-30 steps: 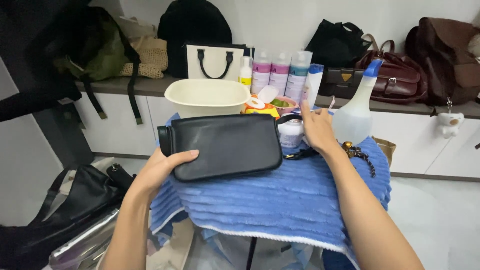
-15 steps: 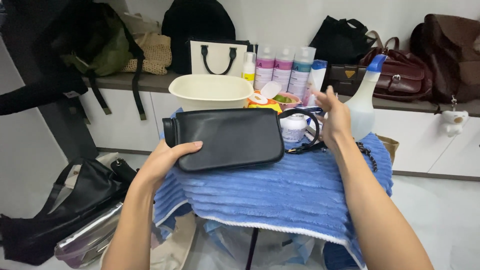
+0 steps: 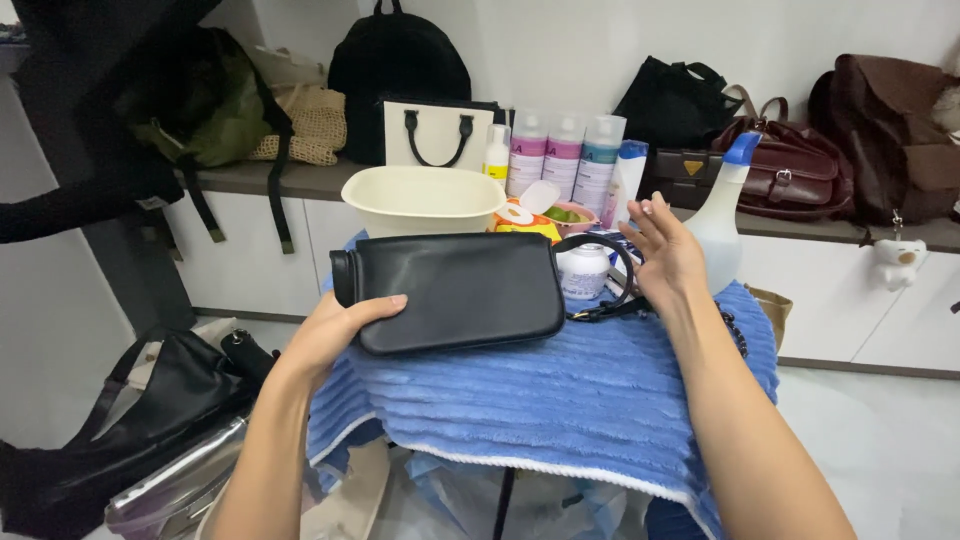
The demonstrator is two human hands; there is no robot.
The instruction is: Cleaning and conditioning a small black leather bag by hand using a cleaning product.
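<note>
My left hand (image 3: 335, 330) grips the lower left corner of a black leather bag (image 3: 455, 290), holding it upright on its long edge over a blue ribbed towel (image 3: 560, 400). The bag's black strap (image 3: 610, 290) loops out to the right. My right hand (image 3: 665, 255) hovers just beyond that strap with its fingers spread, holding nothing, in front of a white spray bottle with a blue nozzle (image 3: 725, 215). A small white jar (image 3: 583, 270) stands behind the bag's right end.
A cream basin (image 3: 420, 200), an orange wipes pack (image 3: 522, 215) and several tall bottles (image 3: 565, 160) stand behind the bag. Handbags line the shelf (image 3: 300, 180) at the back. A black bag (image 3: 150, 410) lies on the floor at lower left.
My right hand drew back from the items behind the bag and now hangs open near the strap. The bag stays in my left hand, barely shifted.
</note>
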